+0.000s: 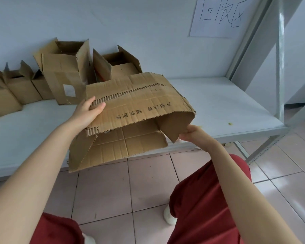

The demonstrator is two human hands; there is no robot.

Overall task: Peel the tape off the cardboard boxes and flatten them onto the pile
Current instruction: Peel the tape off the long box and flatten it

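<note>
I hold a brown cardboard box (141, 104), partly collapsed, in the air over the front edge of a white shelf (227, 106). Black printed characters run across its top panel, and a torn strip shows the corrugation. My left hand (90, 111) grips the box's left edge, fingers curled over the torn strip. My right hand (192, 134) pinches the lower corner of a folded-down flap on the right. Beneath the held box a flattened cardboard sheet (123, 148) lies on the shelf and overhangs its front edge.
Several open cardboard boxes stand along the wall: a tall one (65, 76) with a white label, another (120, 66) behind the held box, small ones (16, 87) at the left. A paper sign (218, 16) hangs on the wall. Metal shelf posts (280, 67) rise at right; tiled floor below.
</note>
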